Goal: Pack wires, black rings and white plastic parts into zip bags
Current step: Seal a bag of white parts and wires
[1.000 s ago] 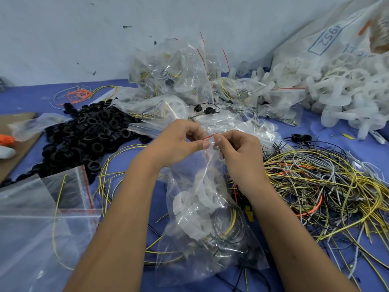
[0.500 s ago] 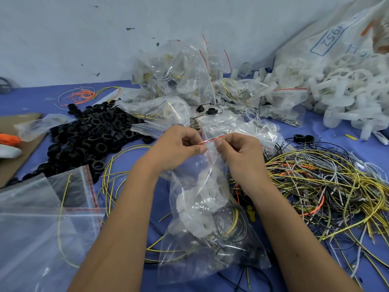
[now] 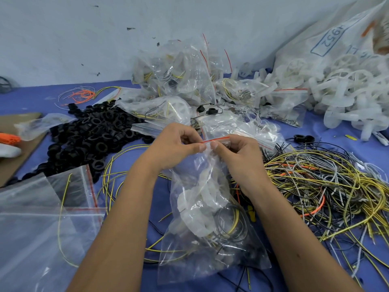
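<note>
Both hands pinch the red-striped top of a filled bag [image 3: 207, 218] that hangs below them, left hand [image 3: 175, 147] and right hand [image 3: 233, 152] thumb to thumb. This looks like the sealing step; next, the fingers should probably press along the strip to the right.

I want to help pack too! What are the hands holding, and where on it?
Both the left hand and right hand pinch the filled zip bag at its top edge, along the red zip strip.
</note>
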Demonstrator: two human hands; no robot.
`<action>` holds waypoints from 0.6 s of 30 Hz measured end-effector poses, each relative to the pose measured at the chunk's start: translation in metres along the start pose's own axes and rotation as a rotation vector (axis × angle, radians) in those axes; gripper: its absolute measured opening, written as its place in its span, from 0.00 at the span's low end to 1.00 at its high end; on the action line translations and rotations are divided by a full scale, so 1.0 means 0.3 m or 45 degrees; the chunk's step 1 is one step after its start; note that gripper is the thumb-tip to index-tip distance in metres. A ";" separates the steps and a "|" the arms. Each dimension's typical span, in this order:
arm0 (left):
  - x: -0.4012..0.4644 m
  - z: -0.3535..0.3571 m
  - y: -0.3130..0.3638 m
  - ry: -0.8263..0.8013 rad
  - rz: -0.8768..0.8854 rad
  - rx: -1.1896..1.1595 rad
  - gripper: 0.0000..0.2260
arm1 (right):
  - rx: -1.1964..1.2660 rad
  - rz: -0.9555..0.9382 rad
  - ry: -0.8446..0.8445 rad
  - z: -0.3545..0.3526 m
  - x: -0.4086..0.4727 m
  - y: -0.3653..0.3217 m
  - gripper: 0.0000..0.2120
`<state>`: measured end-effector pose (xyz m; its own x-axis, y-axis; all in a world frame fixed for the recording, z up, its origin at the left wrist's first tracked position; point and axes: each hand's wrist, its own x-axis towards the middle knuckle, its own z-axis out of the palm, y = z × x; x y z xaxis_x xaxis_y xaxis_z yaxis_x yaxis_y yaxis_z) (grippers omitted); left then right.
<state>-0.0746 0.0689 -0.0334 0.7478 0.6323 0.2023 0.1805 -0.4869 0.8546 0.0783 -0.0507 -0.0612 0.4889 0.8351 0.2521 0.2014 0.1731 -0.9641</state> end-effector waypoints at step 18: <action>-0.008 0.007 0.011 0.023 -0.041 0.013 0.09 | 0.160 0.121 -0.100 -0.009 -0.006 -0.003 0.03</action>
<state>-0.0746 0.0645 -0.0321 0.7299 0.6585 0.1835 0.2109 -0.4722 0.8559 0.0794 -0.0537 -0.0604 0.4321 0.8881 0.1564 0.0473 0.1509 -0.9874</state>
